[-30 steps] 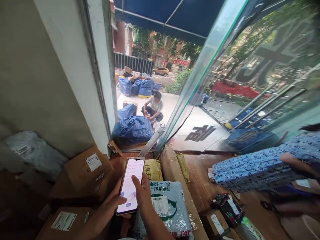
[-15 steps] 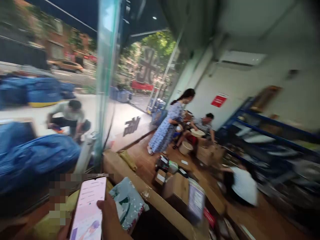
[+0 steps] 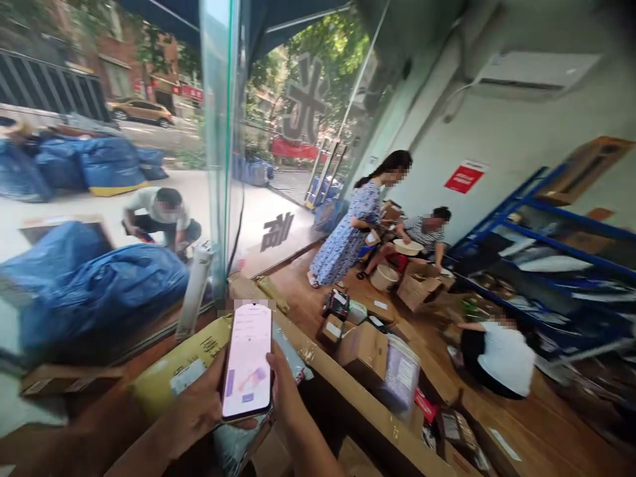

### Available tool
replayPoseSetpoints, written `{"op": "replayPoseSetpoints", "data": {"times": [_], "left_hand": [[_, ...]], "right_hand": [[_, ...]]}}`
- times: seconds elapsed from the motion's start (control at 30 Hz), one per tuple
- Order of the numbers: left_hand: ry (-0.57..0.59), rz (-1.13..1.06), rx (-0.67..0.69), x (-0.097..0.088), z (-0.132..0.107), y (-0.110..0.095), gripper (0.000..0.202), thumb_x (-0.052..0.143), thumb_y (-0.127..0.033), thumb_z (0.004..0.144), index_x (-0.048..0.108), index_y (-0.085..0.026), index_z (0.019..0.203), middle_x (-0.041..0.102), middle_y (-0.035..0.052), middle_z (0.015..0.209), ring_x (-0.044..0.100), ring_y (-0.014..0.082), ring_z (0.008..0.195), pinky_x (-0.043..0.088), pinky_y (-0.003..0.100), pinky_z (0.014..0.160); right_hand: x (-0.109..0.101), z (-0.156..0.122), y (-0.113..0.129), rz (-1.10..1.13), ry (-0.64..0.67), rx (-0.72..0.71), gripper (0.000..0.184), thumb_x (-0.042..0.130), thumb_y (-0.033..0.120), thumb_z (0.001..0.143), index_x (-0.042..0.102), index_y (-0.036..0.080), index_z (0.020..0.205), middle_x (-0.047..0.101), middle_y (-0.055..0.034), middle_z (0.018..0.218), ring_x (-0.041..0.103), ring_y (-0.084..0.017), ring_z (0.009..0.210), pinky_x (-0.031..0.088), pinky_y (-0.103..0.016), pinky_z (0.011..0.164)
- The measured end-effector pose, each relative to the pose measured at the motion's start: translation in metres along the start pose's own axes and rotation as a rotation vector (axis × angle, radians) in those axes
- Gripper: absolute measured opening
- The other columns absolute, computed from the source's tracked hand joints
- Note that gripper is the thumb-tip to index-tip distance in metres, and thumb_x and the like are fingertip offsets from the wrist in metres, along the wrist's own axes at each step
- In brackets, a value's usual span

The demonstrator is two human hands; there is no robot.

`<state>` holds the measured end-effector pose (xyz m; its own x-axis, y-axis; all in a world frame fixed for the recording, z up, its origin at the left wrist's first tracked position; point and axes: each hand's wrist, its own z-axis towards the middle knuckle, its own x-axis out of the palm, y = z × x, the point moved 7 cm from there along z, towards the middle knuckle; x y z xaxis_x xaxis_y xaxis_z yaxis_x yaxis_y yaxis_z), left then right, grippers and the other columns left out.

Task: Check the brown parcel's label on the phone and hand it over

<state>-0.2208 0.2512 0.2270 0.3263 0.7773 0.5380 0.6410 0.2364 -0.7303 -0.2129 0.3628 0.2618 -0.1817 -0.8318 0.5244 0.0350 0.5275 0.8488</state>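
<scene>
By the left edge of a long carton (image 3: 358, 392) laid on the wooden floor (image 3: 551, 414), a lit phone (image 3: 247, 361) is held screen up. Its left edge and underside are clasped by the fingers of the left hand (image 3: 206, 392); its right edge is gripped by the right hand (image 3: 284, 384), fingers partly hidden. Below it, a grey parcel (image 3: 230, 442) is partly covered; leftward, a yellow parcel (image 3: 159, 374) is seen.

We observe daylight through the glass front (image 3: 218, 146), washing out the pavement (image 3: 191, 192); the lower right corner is dim and blurred. We note a glowing phone screen (image 3: 248, 361) and wide-angle slant in the rack (image 3: 586, 225).
</scene>
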Motion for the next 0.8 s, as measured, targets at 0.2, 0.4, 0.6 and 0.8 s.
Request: {"op": "replayPoseSetpoints", "data": {"times": [0.2,0.4,0.6,0.8], "left_hand": [[0.122,-0.042,0.048,0.013,-0.026,-0.027,0.114,0.056,-0.005,0.055,-0.003,-0.037,0.148,0.053,0.0072,0.136,0.059,0.0334,0.109,0.058,0.043,0.072],[0.063,-0.121,0.107,-0.001,-0.036,-0.031,0.105,0.056,-0.011,0.063,0.001,-0.041,0.147,0.050,0.0066,0.139,0.059,0.0335,0.106,0.059,0.039,0.064],[-0.114,-0.064,0.138,-0.011,-0.038,-0.031,0.100,0.060,-0.024,0.074,-0.007,-0.034,0.148,0.047,0.0138,0.140,0.062,0.0341,0.097,0.059,0.040,0.054],[-0.187,-0.050,0.149,-0.014,-0.039,-0.030,0.097,0.059,-0.030,0.080,-0.011,-0.032,0.148,0.053,0.0149,0.133,0.063,0.0340,0.096,0.058,0.037,0.049]], "right_hand": [[0.018,0.005,-0.004,-0.053,0.135,0.039,0.054,0.058,0.048,0.072,0.058,0.022,0.119,0.068,-0.0057,0.112,0.062,-0.026,0.099,0.047,-0.039,0.089],[0.039,0.005,-0.011,-0.120,0.245,0.127,0.061,0.056,0.053,0.074,0.051,0.021,0.126,0.068,-0.0076,0.110,0.061,-0.026,0.095,0.048,-0.038,0.079],[0.044,0.005,-0.018,-0.096,0.258,0.163,0.060,0.060,0.053,0.071,0.053,0.022,0.122,0.068,-0.0078,0.107,0.061,-0.025,0.088,0.048,-0.037,0.076],[0.043,0.005,-0.020,-0.103,0.231,0.138,0.048,0.058,0.042,0.071,0.057,0.022,0.115,0.068,-0.0053,0.107,0.059,-0.025,0.093,0.045,-0.038,0.082]]}}
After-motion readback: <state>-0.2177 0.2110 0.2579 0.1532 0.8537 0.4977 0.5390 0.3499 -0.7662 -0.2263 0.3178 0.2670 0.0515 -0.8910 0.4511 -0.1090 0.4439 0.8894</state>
